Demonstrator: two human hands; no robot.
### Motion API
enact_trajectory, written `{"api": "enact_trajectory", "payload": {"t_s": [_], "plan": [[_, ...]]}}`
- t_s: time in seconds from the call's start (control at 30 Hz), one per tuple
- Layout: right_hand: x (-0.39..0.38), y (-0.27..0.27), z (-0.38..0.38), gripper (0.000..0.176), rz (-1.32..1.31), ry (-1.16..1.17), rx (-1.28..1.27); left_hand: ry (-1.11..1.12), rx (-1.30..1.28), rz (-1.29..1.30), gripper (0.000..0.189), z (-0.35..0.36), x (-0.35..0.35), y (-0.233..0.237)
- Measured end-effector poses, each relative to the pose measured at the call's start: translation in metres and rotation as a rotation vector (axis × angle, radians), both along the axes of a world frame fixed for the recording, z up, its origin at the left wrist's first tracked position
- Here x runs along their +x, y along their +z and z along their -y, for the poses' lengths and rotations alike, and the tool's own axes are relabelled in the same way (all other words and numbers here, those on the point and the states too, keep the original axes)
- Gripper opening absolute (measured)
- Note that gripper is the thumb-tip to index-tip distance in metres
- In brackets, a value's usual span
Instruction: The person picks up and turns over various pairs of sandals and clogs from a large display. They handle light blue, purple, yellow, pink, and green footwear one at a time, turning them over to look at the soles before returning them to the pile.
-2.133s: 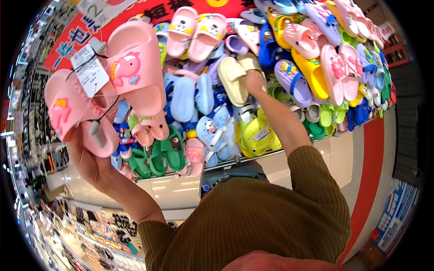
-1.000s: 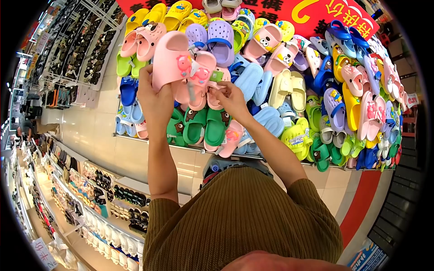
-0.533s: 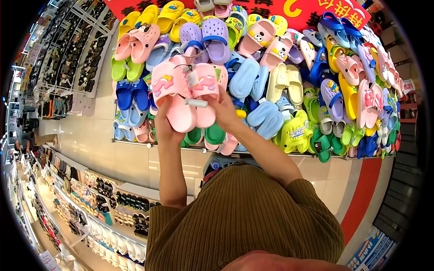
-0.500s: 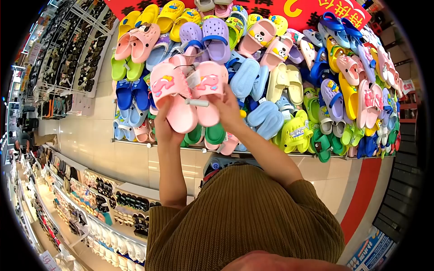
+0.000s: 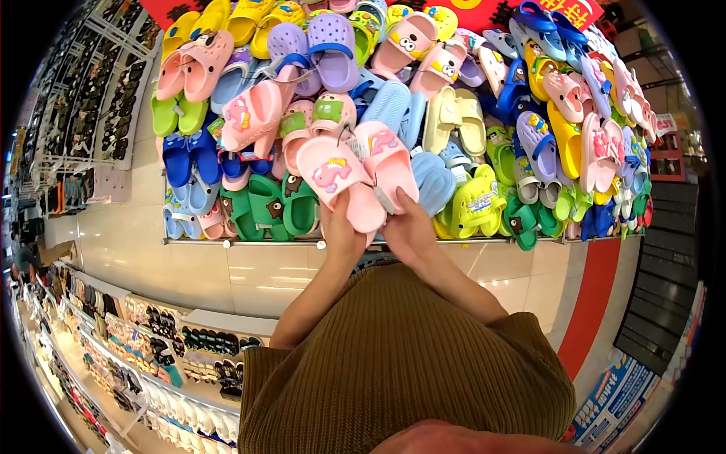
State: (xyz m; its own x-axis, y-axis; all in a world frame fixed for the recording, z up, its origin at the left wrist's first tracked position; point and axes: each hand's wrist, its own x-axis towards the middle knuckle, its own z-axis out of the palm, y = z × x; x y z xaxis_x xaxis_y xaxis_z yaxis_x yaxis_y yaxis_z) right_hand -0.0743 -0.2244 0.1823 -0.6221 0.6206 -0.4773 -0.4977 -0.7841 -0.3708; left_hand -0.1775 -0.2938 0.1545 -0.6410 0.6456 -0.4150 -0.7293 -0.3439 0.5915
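In the head view my left hand is closed around the sole end of a pink slipper, decorated with a pink cartoon animal on its strap. My right hand grips the matching pink slipper at its lower edge. The pair is tilted and held over the front of the shoe pile, its soles partly covering what lies behind. Beyond it lie pink clogs with green faces. Another pink slipper with a similar decoration rests up and to the left. Green bear slippers are left of my hands.
Many colourful slippers and clogs fill the display, including lime clogs and cream slides. The display's metal front edge runs before my body. A red sign stands behind. Shoe racks line the left, across a tiled floor.
My hands have come down and to the right, nearer my body and closer together, with pink slippers in them. Green slippers and green-faced clogs hidden before now show. The view has shifted slightly.
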Motion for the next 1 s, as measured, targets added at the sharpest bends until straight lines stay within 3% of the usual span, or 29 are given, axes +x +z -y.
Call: {"api": "enact_trajectory", "payload": {"t_s": [0.1,0.13,0.3,0.4,0.47,0.53,0.6,0.7,0.83,1.0], "plan": [[0.01,-0.004,-0.003,0.045,0.093,-0.085,-0.104,-0.049,-0.028,-0.182,0.045,0.006,0.033,-0.009],[0.011,-0.007,-0.004,0.045,0.169,-0.143,-0.03,-0.12,-0.074,-0.29,0.061,0.01,0.042,-0.013],[0.011,-0.026,-0.02,0.04,0.49,-0.38,0.376,-0.477,0.099,-0.597,0.066,0.012,0.024,-0.003],[0.028,-0.028,-0.037,0.032,0.698,-0.419,0.702,-0.285,0.365,-0.236,0.067,0.012,-0.013,-0.004],[0.035,-0.014,-0.038,0.029,0.796,-0.378,0.866,-0.323,-0.06,-0.419,0.064,0.006,-0.029,0.011],[0.035,-0.012,-0.032,0.03,0.757,-0.323,0.808,-0.476,-0.227,-0.428,0.049,-0.007,-0.039,0.009],[0.032,-0.01,-0.024,0.031,0.721,-0.252,0.694,-0.391,-0.247,-0.567,0.046,-0.015,-0.037,0.016],[0.04,-0.024,-0.018,0.033,0.675,-0.278,0.569,-0.498,-0.278,-0.678,0.043,-0.016,-0.041,0.016],[0.046,-0.019,-0.01,0.037,0.784,-0.276,0.618,-0.536,-0.203,-0.631,0.038,-0.016,-0.04,0.003],[0.045,-0.016,0.004,0.038,0.718,-0.304,0.504,-0.668,-0.146,-0.601,0.041,0.006,-0.05,-0.016]]}}
